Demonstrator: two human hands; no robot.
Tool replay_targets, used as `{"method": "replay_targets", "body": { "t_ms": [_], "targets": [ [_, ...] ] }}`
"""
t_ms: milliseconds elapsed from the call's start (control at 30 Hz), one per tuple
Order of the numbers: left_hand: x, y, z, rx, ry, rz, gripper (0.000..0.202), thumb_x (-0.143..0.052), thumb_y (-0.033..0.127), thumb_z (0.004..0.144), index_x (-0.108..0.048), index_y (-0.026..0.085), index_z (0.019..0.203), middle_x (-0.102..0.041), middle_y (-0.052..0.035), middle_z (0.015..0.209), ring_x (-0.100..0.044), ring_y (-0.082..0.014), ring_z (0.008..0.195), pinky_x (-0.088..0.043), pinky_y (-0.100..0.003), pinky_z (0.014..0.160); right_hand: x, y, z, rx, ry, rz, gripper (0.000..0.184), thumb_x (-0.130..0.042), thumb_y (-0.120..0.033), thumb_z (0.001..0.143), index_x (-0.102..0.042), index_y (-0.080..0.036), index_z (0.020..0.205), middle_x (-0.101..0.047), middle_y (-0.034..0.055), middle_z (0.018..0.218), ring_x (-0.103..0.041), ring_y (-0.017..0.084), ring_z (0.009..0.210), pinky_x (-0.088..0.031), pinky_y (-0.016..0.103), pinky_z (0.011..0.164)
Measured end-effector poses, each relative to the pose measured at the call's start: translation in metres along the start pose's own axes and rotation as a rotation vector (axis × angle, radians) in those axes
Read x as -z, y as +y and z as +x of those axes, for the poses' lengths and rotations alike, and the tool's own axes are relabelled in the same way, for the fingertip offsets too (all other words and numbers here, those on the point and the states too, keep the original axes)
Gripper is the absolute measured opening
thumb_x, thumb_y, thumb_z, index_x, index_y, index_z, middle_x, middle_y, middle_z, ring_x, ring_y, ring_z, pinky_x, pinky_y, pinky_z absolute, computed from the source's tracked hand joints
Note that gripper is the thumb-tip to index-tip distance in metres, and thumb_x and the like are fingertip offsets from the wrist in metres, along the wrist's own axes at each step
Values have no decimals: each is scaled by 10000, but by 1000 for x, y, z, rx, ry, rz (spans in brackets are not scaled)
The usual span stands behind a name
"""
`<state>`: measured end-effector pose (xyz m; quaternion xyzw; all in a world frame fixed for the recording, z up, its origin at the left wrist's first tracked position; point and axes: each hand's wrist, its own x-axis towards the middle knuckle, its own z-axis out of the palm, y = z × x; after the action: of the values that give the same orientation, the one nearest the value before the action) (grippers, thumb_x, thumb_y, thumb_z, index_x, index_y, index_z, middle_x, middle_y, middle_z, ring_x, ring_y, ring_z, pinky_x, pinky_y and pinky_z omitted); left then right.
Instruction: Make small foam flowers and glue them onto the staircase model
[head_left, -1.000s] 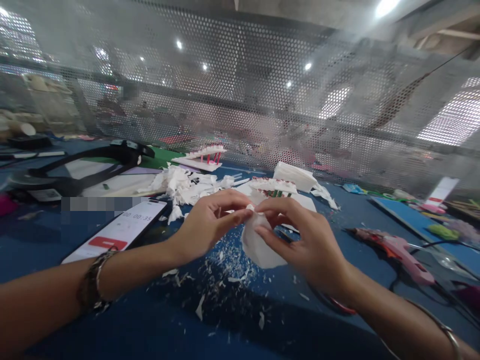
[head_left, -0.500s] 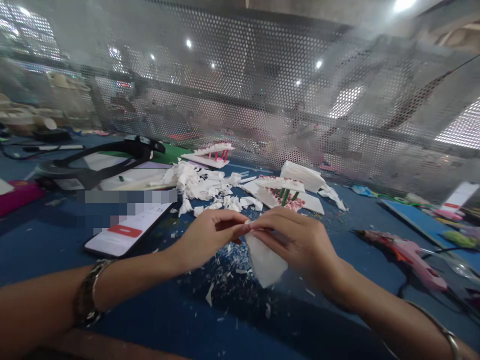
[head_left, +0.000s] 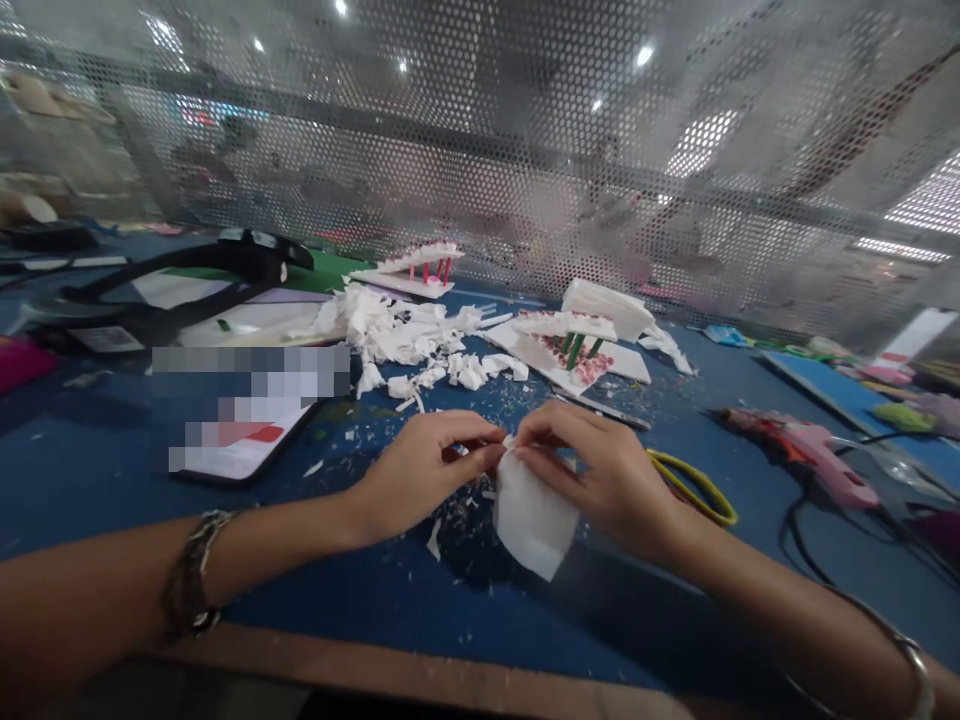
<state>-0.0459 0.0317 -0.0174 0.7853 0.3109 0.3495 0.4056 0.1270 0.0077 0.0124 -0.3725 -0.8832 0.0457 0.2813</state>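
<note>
A thin white tissue (head_left: 536, 515) hangs down over the blue table, its upper edge between both my hands. With thumb and fingertips together, my right hand (head_left: 600, 462) pinches the top of the tissue. My left hand (head_left: 431, 468) meets it from the left, thumb and index finger closed on the same top corner. What lies right between the fingertips is too small to make out. Behind the hands lies a heap of torn white tissue bits (head_left: 394, 335). Beside it stands a small white model with green posts (head_left: 574, 350) and red-pink bits on its base.
A phone (head_left: 255, 420) and a black headset-like band (head_left: 180, 290) lie to the left. A pink glue gun (head_left: 817, 465) with a cable and a yellow ring (head_left: 697, 485) are at the right. Folded tissues (head_left: 607, 308) and a model with red posts (head_left: 420, 268) stand farther back.
The view has tilted down, showing the table's front edge. Both hands stay on the tissue, which hangs lower and flatter. The yellow ring has come into sight beside my right hand.
</note>
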Motion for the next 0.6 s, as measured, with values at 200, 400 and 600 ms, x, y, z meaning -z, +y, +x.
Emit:
{"method": "replay_targets", "body": {
  "t_ms": [200,400,600],
  "targets": [
    [-1,-4,-3,-34,-43,21,210,-454,248,798,-637,163,856,-593,-14,731,-551,-86,621,-439,-155,532,1,-2,-8,-84,12,121,83,-517,-201,766,-588,-163,789,-594,7,714,-532,68,624,-413,168,554],
    [-2,-3,-3,-133,-57,167,173,-483,159,773,-647,150,827,-617,-12,710,-542,-81,618,-417,-150,544,-2,-5,-16,-80,39,95,93,-503,-164,773,-590,-143,748,-594,15,696,-542,73,640,-413,180,584],
    [-2,-2,-3,-245,-47,256,146,-493,152,774,-638,142,779,-633,-14,731,-559,-91,673,-413,-159,607,-9,-4,-20,-220,44,183,69,-516,-185,757,-568,-164,716,-582,-16,670,-521,56,604,-397,146,516]
  ]
}}
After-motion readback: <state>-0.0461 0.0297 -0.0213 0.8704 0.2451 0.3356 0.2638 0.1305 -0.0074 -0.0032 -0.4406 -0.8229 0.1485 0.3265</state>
